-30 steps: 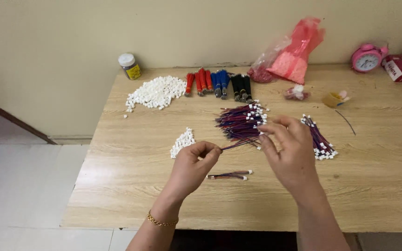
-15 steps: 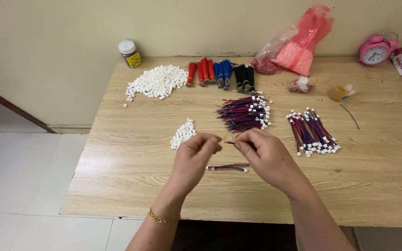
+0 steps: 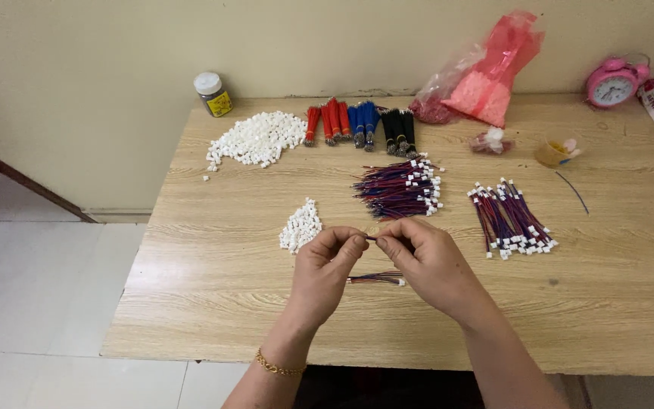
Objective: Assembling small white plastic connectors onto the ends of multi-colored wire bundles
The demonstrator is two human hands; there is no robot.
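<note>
My left hand [image 3: 329, 266] and my right hand [image 3: 426, 260] meet over the middle of the wooden table [image 3: 213, 303]. Their fingertips pinch a short thin wire piece [image 3: 371, 238] between them; its ends are hidden by the fingers. Under the hands lies a short red and blue wire bundle with white plugs [image 3: 376, 279]. A small heap of white plastic connectors [image 3: 301, 225] sits just left of my left hand. Behind the hands lies a pile of red and blue wires with white ends [image 3: 400, 188].
A second wire pile [image 3: 510, 217] lies at the right. At the back are a big heap of white connectors [image 3: 255, 138], red, blue and black wire bundles [image 3: 359, 121], a small jar [image 3: 213, 94], a pink plastic bag [image 3: 486, 74], a pink alarm clock [image 3: 612, 82] and a small cup [image 3: 553, 152].
My right hand has drawn back from the middle wire pile toward me and met the left hand. Both hands now pinch one wire piece close together.
</note>
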